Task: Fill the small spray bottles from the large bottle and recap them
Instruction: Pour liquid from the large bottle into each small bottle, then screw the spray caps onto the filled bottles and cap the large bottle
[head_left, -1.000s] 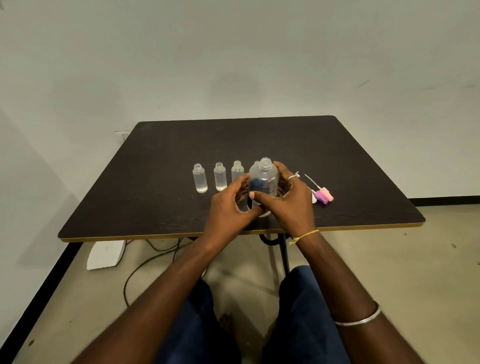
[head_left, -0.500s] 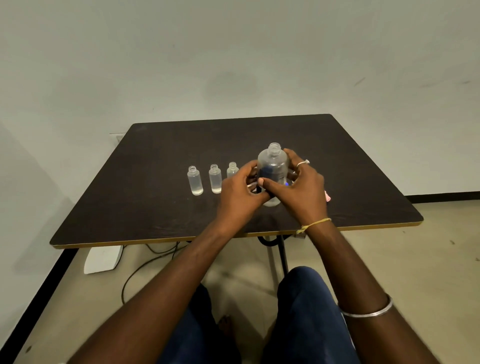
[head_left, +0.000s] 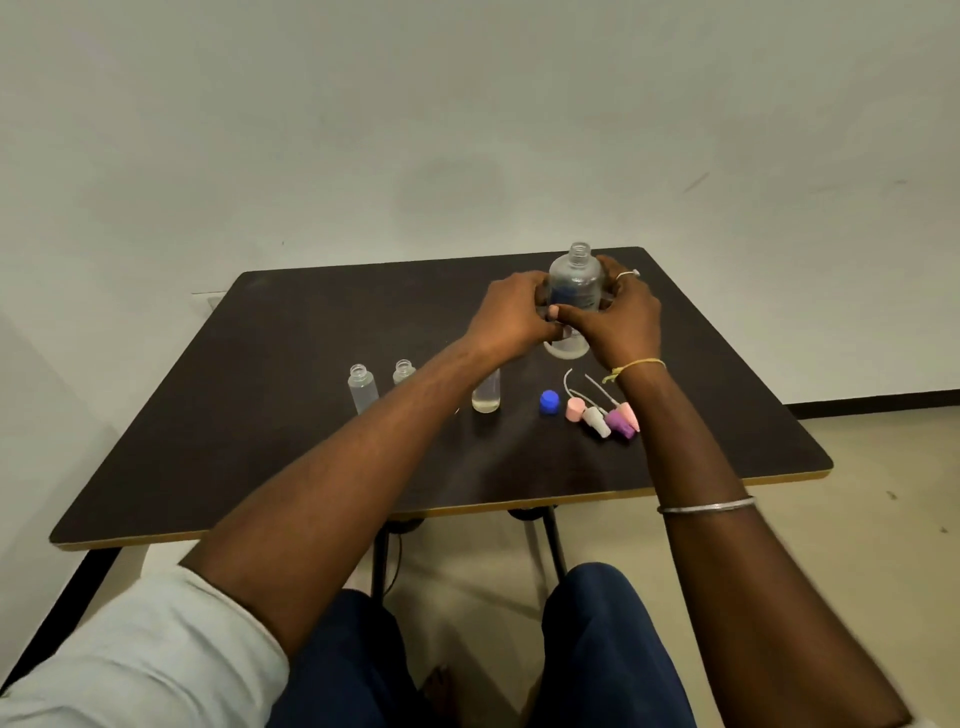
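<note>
The large clear bottle (head_left: 575, 285), uncapped and nearly empty, stands upright far back on the dark table (head_left: 260, 415). My left hand (head_left: 511, 314) and my right hand (head_left: 621, 322) both wrap around its lower body. Nearer to me, small uncapped spray bottles stand in a row: one (head_left: 362, 387) at the left, a second (head_left: 403, 371) partly behind my left forearm, a third (head_left: 486, 392) with a little liquid. A blue cap (head_left: 549, 402) and several pink, white and purple spray tops (head_left: 605, 418) with dip tubes lie under my right wrist.
The table's front edge (head_left: 467, 506) runs above my knees. Cables hang under the table near its legs (head_left: 550, 540). A plain wall stands behind the table, and bare floor (head_left: 883, 493) lies to the right.
Both hands carried the large bottle away from me, toward the table's back. The blue cap and the spray tops, hidden before behind my hands, now lie in plain sight.
</note>
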